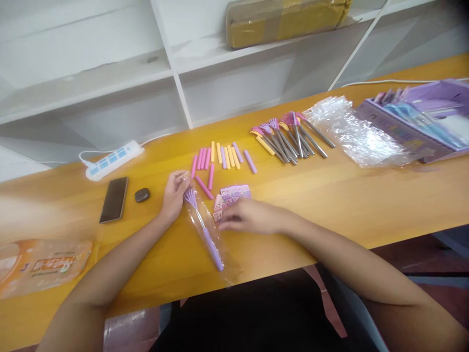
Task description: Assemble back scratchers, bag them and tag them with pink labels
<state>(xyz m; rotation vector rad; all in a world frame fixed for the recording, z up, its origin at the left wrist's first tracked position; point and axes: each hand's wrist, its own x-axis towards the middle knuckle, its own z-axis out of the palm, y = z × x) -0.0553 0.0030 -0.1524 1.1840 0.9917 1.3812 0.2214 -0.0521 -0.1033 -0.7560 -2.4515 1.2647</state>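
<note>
The table (330, 195) is warm yellow-orange wood grain, and the back scratcher (205, 225) in the clear bag (216, 244) is lilac-purple. Above it lie pink, yellow and purple sleeves (220, 159), beside patterned pink-and-purple cards (232, 194). The power strip (112, 160) is white with blue sockets; the phone (114, 199) is black.

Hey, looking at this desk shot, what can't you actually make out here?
Head view only:
- Print on the small cards: too small, partly covered by the right hand.
- Left hand fingertips on the clear sleeve: grip blurred.
- Purple box contents: blurred, cut by the right edge.
- Orange packet: cut by the left edge, text unreadable.
</note>
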